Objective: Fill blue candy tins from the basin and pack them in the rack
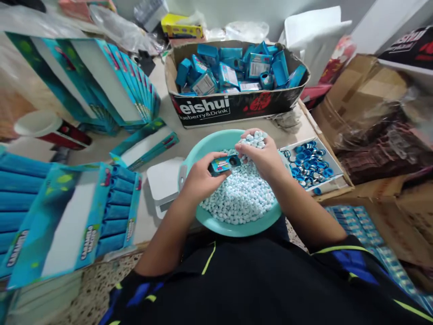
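My left hand [204,177] is closed round a small blue candy box [220,165], whose round dark opening points right. Cupped in my right hand [262,153] is a heap of small pale candies [254,139], just right of the box's opening. Both hands are over a turquoise basin [233,229] filled with many loose candies of the same kind. Some of the box is hidden behind my left fingers.
Behind the basin stands a carton [237,106] full of blue boxes. To the right, a tray [333,164] holds blue and silver caps. Display boxes [67,216] fill the left side, near a white scale-like device [164,180] and a paper cup [54,131].
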The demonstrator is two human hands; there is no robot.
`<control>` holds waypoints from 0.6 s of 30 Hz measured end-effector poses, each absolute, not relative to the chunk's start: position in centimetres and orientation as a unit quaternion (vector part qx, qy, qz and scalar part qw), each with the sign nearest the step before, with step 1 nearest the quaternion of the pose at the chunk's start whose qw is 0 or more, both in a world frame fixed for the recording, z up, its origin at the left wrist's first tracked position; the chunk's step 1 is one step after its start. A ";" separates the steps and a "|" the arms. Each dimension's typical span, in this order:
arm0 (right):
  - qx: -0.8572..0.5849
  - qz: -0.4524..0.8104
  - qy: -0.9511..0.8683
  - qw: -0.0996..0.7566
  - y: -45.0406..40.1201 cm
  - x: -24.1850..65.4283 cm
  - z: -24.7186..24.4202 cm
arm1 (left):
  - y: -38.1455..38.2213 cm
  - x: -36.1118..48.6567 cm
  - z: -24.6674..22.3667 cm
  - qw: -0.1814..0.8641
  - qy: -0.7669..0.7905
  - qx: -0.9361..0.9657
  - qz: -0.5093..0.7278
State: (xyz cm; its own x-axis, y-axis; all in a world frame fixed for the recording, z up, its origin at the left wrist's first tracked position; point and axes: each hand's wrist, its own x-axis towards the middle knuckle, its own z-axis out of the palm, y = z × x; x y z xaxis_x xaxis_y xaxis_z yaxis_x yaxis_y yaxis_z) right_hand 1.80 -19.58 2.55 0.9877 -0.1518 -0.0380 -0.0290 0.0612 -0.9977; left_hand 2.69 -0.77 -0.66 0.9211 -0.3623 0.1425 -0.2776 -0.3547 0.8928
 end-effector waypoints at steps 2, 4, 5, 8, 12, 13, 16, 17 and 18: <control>-0.676 -0.063 0.059 0.732 -18.9 2.3 2.5 | -0.7 2.6 -0.7 0.533 -0.221 0.814 -0.057; -0.661 -0.074 0.052 0.745 -18.2 2.5 2.2 | -0.6 2.6 -0.8 0.535 -0.230 0.810 -0.069; -0.654 -0.075 0.050 0.751 -17.9 2.6 2.0 | -0.5 2.6 -0.8 0.535 -0.229 0.810 -0.073; -0.647 -0.071 0.056 0.757 -17.5 2.7 1.4 | -0.4 2.9 -0.9 0.523 -0.216 0.820 -0.089; -0.650 -0.081 0.075 0.751 -17.5 3.0 1.2 | -0.6 3.6 -0.7 0.501 -0.193 0.837 -0.106; -0.650 -0.084 0.072 0.752 -17.6 3.0 1.3 | -0.6 3.7 -0.6 0.493 -0.190 0.842 -0.109; -0.651 -0.076 0.051 0.754 -18.0 3.2 1.6 | -0.8 3.9 -0.4 0.433 -0.190 0.876 -0.093; -0.647 -0.071 0.039 0.758 -18.2 3.3 1.7 | -0.9 4.0 -0.6 0.402 -0.199 0.891 -0.070; -0.644 -0.071 0.021 0.762 -18.5 3.5 1.7 | -0.9 4.1 -0.7 0.373 -0.227 0.899 -0.038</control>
